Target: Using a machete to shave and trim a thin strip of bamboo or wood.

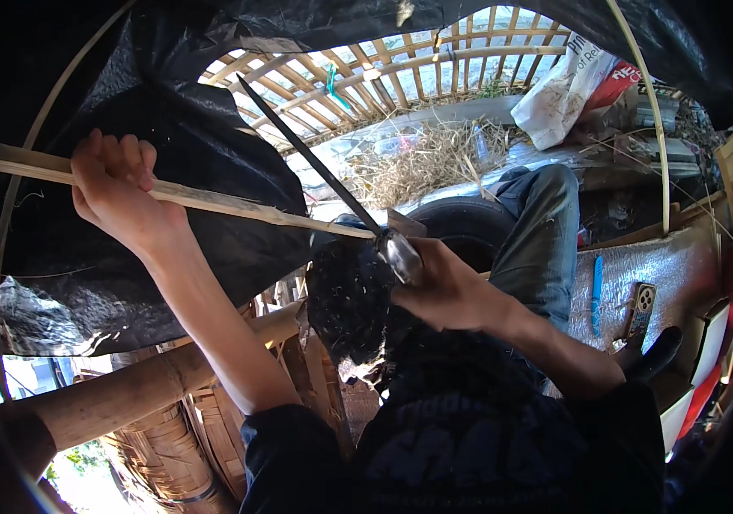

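Observation:
My left hand (118, 184) is closed around a long pale bamboo strip (238, 204), which runs from the far left edge toward the middle of the view. In my right hand (443, 287) is the handle of a machete (315, 167), shiny metal near the grip. Its long dark blade points up and to the left, away from me. The strip's right end meets the base of the blade, just in front of my right fist; whether the edge has bitten into it I cannot tell.
Black plastic sheeting (204, 154) hangs on the left, above a thick bamboo pole (135, 390). Ahead are a slatted bamboo fence (401, 73), dry straw (426, 163) and a dark tire (461, 224). On the right lie a blue cutter (596, 291) and a phone (640, 304).

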Demonstrator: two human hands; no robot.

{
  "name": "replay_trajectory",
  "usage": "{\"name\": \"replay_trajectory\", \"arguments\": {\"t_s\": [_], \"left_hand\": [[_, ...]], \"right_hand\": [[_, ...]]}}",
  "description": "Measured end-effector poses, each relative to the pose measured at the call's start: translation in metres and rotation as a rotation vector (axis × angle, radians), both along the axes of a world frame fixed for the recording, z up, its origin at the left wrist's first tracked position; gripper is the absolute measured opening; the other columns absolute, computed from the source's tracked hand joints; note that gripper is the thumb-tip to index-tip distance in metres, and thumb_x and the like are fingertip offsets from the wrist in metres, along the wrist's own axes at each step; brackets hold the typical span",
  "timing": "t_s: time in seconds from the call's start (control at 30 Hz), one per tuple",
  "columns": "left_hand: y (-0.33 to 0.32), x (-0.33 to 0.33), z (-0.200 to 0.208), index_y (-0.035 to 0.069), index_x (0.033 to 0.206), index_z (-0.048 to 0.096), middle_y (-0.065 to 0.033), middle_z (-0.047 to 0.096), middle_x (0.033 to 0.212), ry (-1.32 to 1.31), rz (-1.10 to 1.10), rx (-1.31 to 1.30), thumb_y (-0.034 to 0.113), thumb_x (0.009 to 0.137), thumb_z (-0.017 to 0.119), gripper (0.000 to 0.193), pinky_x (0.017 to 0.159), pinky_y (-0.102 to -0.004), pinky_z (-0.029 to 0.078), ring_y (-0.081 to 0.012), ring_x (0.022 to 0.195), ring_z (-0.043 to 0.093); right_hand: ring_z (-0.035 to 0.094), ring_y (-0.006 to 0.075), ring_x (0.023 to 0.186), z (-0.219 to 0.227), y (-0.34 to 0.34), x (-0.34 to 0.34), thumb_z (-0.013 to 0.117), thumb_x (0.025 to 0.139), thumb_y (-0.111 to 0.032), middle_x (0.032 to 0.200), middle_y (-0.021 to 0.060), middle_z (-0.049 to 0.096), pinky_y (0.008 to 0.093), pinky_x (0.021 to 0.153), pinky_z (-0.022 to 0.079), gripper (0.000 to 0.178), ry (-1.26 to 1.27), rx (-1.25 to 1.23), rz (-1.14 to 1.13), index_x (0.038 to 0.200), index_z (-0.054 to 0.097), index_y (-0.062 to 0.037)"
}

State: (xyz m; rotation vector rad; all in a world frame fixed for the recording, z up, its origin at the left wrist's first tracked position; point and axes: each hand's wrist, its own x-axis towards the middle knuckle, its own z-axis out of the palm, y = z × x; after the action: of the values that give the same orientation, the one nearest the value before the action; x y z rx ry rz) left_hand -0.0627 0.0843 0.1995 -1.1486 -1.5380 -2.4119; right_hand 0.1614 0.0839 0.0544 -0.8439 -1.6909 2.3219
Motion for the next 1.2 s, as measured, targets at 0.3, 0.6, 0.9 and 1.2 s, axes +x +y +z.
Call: {"name": "replay_trajectory", "arguments": {"t_s": [0.3,0.6,0.9,1.2], "left_hand": [[-0.008,0.010,0.000,0.011,0.058,0.030,0.0016,0.020,0.049,0.021,0.023,-0.035,0.005,0.084,0.042,0.030,0.043,-0.0230,0.021,-0.0071,0.041,0.017],[0.000,0.017,0.002,0.011,0.055,0.028,0.0019,0.020,0.048,0.004,0.194,-0.013,0.006,0.082,0.044,0.032,0.043,-0.0228,0.020,-0.0071,0.043,0.018],[-0.003,0.006,-0.001,0.011,0.055,0.029,0.0022,0.020,0.049,0.028,0.239,-0.055,0.008,0.082,0.045,0.031,0.042,-0.0224,0.021,-0.0073,0.043,0.019],[-0.002,0.009,-0.001,0.014,0.056,0.026,0.0024,0.019,0.046,-0.003,-0.287,-0.002,0.006,0.084,0.043,0.033,0.042,-0.0223,0.020,-0.0059,0.039,0.017]], "right_hand": [[0.054,0.0178,0.048,-0.050,-0.003,-0.009,0.055,0.070,-0.009,0.057,0.0089,0.055,0.0347,0.044,0.041,0.019,-0.100,0.047,0.177,0.082,0.052,0.0042],[0.059,0.0297,0.081,-0.005,-0.023,0.005,0.057,0.071,-0.010,0.088,0.0219,0.057,0.0361,0.076,0.047,0.048,0.015,0.314,-0.152,0.112,0.044,0.0106],[0.050,0.0139,0.039,-0.083,-0.008,0.023,0.057,0.072,-0.010,0.054,0.0056,0.051,0.0267,0.034,0.037,0.037,-0.155,-0.079,0.108,0.102,0.046,0.0087],[0.049,0.0107,0.037,-0.004,0.008,-0.001,0.053,0.075,-0.007,0.045,0.0055,0.048,0.0257,0.033,0.035,0.022,0.120,-0.142,0.139,0.091,0.049,0.0067]]}}
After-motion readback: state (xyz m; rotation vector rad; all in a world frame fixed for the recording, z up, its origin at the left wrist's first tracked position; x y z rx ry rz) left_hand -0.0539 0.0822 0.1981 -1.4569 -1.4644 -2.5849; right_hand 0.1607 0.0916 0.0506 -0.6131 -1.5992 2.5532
